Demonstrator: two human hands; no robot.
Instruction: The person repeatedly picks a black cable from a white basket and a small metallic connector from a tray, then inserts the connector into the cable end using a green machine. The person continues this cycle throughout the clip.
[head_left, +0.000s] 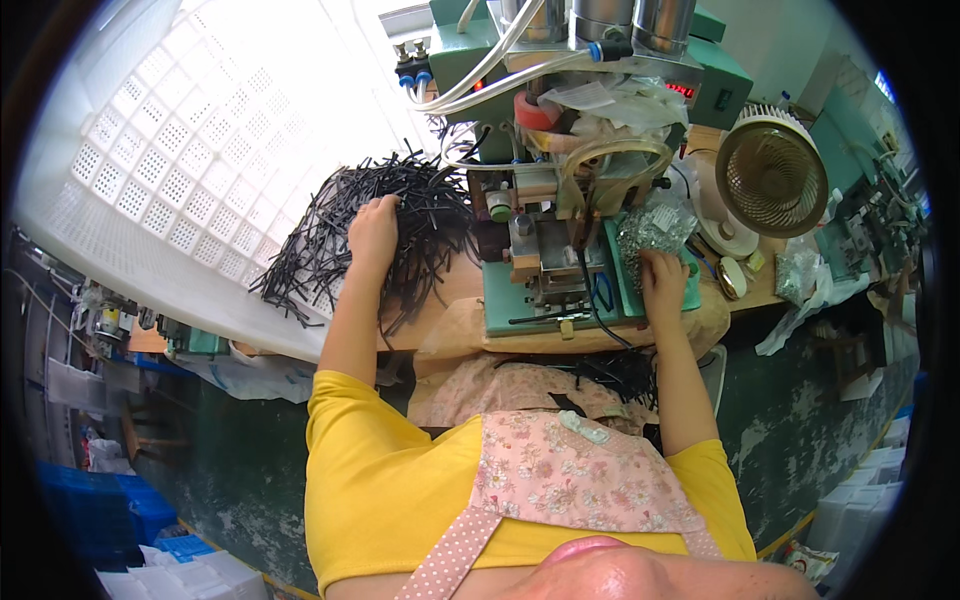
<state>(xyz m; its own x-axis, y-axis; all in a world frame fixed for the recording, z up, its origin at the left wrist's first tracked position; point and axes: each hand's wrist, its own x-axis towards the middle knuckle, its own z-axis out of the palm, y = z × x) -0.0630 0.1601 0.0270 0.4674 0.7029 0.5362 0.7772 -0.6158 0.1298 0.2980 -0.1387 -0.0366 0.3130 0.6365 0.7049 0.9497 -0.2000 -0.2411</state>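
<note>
My left hand (374, 235) lies at the near side of a large pile of thin black strips (420, 190), left of a green bench press (500, 300). Its fingers are drawn together against the strips; what is between them is hidden. On the other side of the press, my right hand (665, 285) reaches to a clear plastic bag of small metal pieces (650, 232). Its fingers are bent in at the bag's near edge, and their tips are too small to make out. One black strand (592, 285) hangs from the middle of the press towards me.
A white perforated plastic crate (190, 170) stands tilted behind the strips. To the right are a small round fan (770, 178), a roll of white tape (728, 235) and another bag of metal parts (797, 268). Blue-handled pliers (602, 290) rest on the press base. White air hoses (490, 75) cross above.
</note>
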